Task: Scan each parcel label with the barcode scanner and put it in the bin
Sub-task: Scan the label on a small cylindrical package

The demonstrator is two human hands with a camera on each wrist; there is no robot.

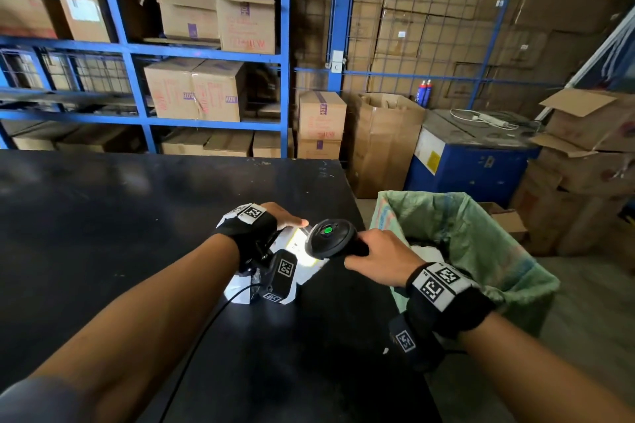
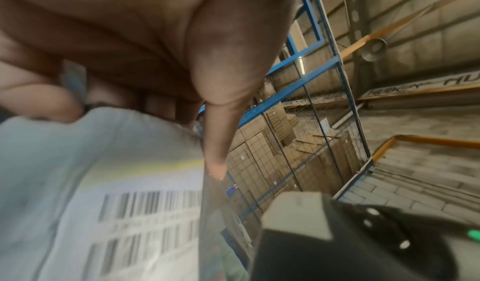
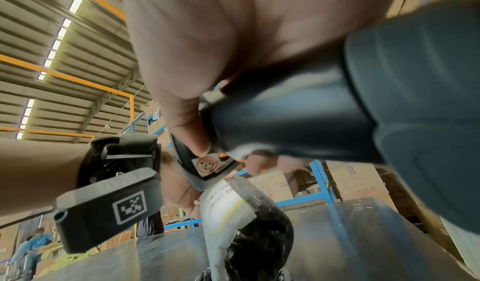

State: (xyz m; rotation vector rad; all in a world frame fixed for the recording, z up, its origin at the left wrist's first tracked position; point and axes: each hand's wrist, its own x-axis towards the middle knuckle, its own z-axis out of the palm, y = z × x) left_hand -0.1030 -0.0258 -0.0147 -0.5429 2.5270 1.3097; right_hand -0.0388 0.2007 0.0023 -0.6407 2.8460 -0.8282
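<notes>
A wide black table filled the lower part of the head view, with blue metal shelving holding brown cardboard boxes behind it and more stacked cartons behind a wire fence to the right. Off the table's right edge stood the bin, a container lined with a green woven sack, with white parcels visible inside. A blue machine sat beyond the bin, near a tall open carton. Both forearms reached forward over the table, each wrist wrapped in a black strap carrying printed square markers. The left hand lay palm down over the far end of a parcel, its thumb stretched out along the edge and the other fingers curled under, gripping the wrapping. The right hand was closed around the handle of the barcode scanner, whose rounded black head showed a green light on top and pointed down at the parcel, just beside the left hand. The parcel rested on the table near its right edge, close to the bin. It was a soft package in grey-white plastic with black plastic showing beneath, and its white label, printed with barcodes and a yellow stripe, glowed brightly under the scanner.
</notes>
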